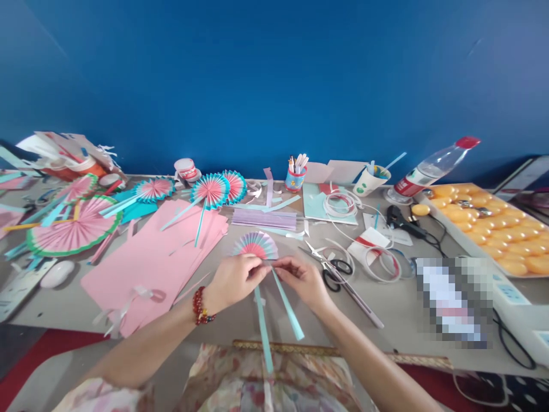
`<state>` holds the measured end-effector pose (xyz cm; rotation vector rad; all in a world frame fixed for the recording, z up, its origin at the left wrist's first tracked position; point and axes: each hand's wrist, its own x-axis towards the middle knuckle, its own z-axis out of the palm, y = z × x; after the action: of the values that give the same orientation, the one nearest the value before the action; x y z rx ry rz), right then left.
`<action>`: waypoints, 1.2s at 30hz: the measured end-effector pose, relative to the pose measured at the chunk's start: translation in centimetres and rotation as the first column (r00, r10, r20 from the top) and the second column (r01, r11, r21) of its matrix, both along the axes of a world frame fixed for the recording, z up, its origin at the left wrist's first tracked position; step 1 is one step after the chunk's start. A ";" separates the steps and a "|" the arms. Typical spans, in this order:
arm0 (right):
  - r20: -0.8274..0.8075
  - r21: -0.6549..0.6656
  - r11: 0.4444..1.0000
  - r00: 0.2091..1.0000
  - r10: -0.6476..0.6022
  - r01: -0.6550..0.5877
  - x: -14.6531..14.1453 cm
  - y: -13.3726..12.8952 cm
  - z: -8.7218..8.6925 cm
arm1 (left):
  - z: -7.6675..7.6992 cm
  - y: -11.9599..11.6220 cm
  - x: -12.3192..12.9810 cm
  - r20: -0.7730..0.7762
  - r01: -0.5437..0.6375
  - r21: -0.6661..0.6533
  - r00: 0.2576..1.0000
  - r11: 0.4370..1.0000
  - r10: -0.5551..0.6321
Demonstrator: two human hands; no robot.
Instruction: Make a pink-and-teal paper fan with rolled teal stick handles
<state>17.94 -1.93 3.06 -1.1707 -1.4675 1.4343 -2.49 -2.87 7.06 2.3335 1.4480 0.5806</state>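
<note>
A small pleated paper fan (257, 244), pink in the middle and lilac to pale blue at the edges, is half spread in front of me. My left hand (231, 281) is closed, pinching its lower edge between thumb and fingers. My right hand (303, 281) pinches at the right end of that edge, by the top of a light teal paper strip (289, 309). A second teal strip (264, 335) hangs below the left fingers toward my lap. Fingers partly hide where the strips meet the fan.
Scissors (328, 263) and a pen (362, 306) lie right of my hands. Pink paper sheets (141, 257) and finished fans (210, 191) are to the left. Behind lie folded lilac paper (263, 219) and a pencil cup (295, 178). A bottle (424, 174) and glue gun (403, 222) stand right.
</note>
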 end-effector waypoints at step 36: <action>0.729 0.321 0.870 0.684 0.026 -0.375 1.9 -2.6 0.7 | -2.4 -0.7 -4.5 0.027 -0.087 0.165 0.996 0.982 0.084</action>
<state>19.87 -4.53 3.73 -1.3418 -2.3875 0.6724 -7.02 -3.54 4.64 2.3920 1.5514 0.7738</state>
